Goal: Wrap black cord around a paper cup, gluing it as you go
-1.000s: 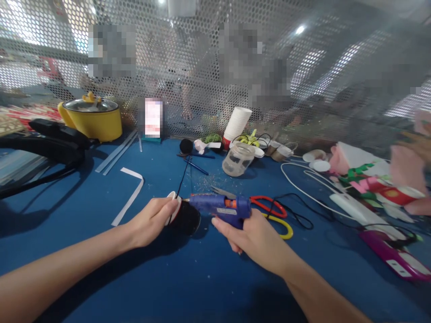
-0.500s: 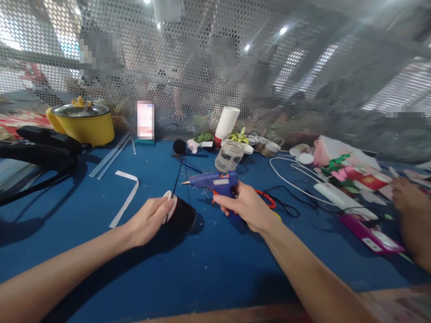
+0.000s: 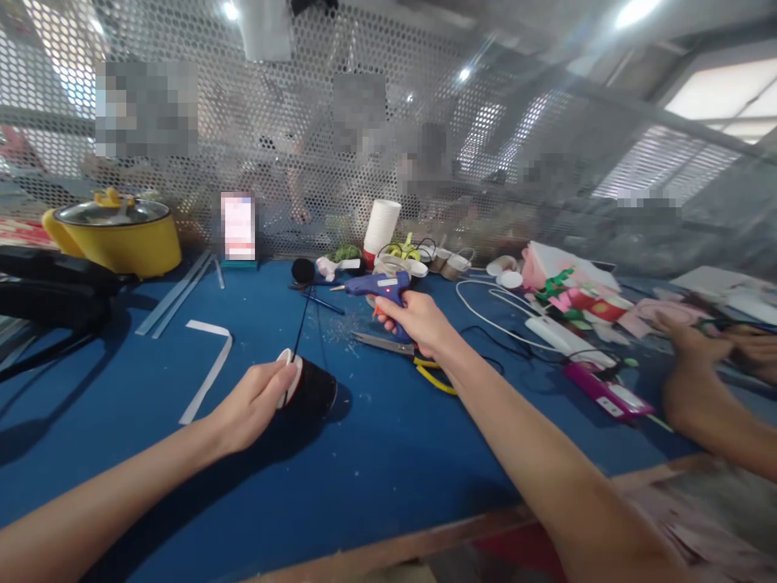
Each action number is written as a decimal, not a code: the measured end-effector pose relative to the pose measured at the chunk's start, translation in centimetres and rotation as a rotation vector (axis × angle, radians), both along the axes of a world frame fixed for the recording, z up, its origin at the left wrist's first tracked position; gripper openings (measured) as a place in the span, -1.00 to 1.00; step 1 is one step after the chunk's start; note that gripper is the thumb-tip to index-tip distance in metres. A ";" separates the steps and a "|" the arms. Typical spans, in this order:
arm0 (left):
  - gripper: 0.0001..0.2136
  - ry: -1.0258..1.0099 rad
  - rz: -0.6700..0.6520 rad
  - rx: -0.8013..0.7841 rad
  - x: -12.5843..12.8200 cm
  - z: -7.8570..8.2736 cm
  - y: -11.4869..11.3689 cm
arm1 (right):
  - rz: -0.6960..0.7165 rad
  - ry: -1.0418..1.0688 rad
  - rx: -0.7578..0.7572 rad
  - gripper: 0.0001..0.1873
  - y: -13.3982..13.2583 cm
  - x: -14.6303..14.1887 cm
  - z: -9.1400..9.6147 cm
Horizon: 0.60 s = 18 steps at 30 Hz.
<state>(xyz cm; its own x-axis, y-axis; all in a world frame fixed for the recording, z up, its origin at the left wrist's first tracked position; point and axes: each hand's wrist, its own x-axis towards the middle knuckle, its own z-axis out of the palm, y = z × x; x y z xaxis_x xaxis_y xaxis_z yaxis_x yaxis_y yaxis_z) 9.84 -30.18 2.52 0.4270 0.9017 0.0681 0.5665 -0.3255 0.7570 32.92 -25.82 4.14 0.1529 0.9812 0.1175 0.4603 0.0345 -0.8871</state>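
Left hand (image 3: 258,402)'s clamped on the rim of a tilted black cup (image 3: 314,390), a bit left of centre. Right hand (image 3: 422,322)'s wrapped round a blue glue gun (image 3: 377,283), farther back, nozzle pointing left. Scissors (image 3: 388,344) lie just nearer.

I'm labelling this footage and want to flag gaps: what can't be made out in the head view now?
In the head view:
Glue gun: label print too small to read.
Black-sided cup: left hand covers part of the rim.
Scissors: handles partly behind the right hand and wrist.
Clear jar: mostly behind the glue gun.
Black device: cut off by the left edge.
Lit screen: blurred into blocks.
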 end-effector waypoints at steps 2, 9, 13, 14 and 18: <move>-0.66 -0.005 0.014 -0.003 0.0 0.0 -0.1 | 0.020 0.046 -0.051 -0.78 1.0 0.5 -0.1; -0.65 -0.056 -0.040 0.029 0.0 -0.3 0.1 | -0.085 0.092 -0.012 -0.74 3.8 2.6 3.0; -0.63 -0.043 -0.024 0.009 0.0 -0.2 0.0 | -0.204 0.052 -0.094 -0.74 6.5 3.9 4.0; -0.63 -0.035 -0.029 0.000 -0.1 -0.2 0.0 | -0.218 0.040 -0.133 -0.74 7.1 4.2 3.9; -0.65 -0.032 -0.048 -0.038 -0.2 -0.5 0.0 | -0.227 -0.020 -0.251 -0.67 7.9 5.2 2.9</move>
